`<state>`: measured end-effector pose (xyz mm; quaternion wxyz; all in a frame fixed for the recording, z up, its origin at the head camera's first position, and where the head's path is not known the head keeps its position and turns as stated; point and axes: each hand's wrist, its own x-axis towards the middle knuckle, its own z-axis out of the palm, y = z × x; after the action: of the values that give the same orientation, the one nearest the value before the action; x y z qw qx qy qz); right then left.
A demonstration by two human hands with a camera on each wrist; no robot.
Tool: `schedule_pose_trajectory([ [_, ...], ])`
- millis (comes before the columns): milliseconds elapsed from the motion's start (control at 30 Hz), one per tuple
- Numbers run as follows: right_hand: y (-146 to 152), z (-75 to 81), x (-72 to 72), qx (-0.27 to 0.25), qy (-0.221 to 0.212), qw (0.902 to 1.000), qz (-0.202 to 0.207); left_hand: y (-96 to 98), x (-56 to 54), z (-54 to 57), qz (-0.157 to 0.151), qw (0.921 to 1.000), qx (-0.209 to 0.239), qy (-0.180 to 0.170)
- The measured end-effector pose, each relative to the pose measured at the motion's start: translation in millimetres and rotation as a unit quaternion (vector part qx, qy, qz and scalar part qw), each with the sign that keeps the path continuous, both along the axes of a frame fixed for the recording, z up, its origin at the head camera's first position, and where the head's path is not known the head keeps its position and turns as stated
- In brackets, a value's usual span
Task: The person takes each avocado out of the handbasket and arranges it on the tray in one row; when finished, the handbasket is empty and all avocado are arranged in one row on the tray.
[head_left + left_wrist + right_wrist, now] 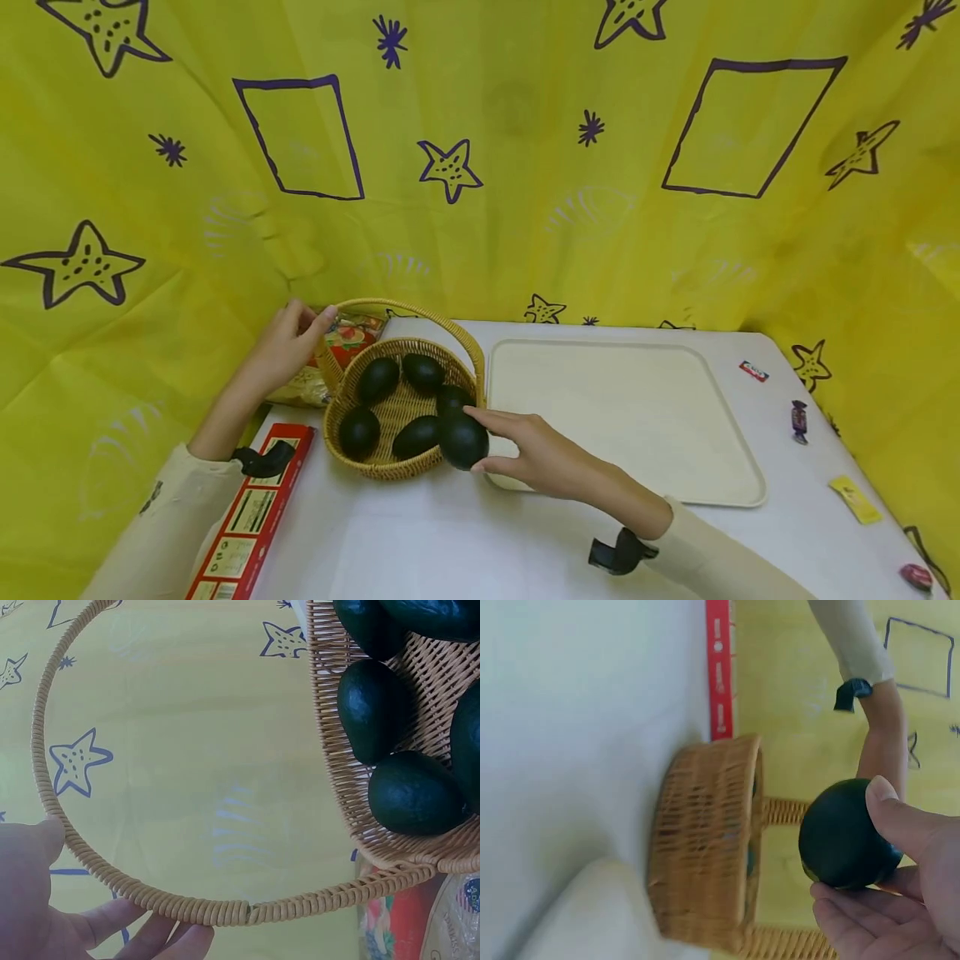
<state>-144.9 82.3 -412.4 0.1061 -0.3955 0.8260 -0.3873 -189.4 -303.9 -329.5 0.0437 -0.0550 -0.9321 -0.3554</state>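
Note:
A dark green avocado (pixel 462 440) is pinched between the thumb and fingers of my right hand (pixel 536 450), above the front right rim of a round wicker basket (pixel 390 471). Inside the basket lie several more avocados (pixel 378 380), seen closer in the left wrist view. My left hand (pixel 288 346) holds the basket's arched handle (pixel 187 910) at its left side, thumb and fingers on either side of the wicker. The right wrist view shows the held avocado (pixel 847 836) beside the basket's wall (pixel 701 847), with the fingers beneath it and the thumb on top.
Right of the basket lies a cream tray (pixel 622 417). Behind the left hand are food packets (pixel 348 337); a long red box (pixel 255 512) lies at the left. Along the right edge sit small wrapped sweets (pixel 799 422) and a yellow packet (pixel 855 499). A yellow patterned curtain (pixel 517 233) surrounds the table.

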Motion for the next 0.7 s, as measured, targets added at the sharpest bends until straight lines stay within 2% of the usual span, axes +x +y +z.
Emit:
schedule_pose_trajectory([
  [200,37.4,-12.5,3.0,-0.048,-0.030,0.9983,-0.015,0.5,0.9,1.6,0.000,1.0000,0.006,-0.007],
  [367,52.3,-14.2,-4.2,-0.079,-0.040,0.9957,-0.027,-0.3,1.9,6.3,0.002,0.9999,0.004,-0.010],
  [500,56.4,-21.2,-12.9,-0.073,-0.022,0.9951,-0.063,0.4,1.7,5.8,-0.002,0.9999,0.002,-0.011],
  [700,50.0,-42.5,-33.7,-0.031,0.018,0.9929,-0.113,2.2,1.0,3.2,-0.005,0.9999,0.004,-0.012],
])
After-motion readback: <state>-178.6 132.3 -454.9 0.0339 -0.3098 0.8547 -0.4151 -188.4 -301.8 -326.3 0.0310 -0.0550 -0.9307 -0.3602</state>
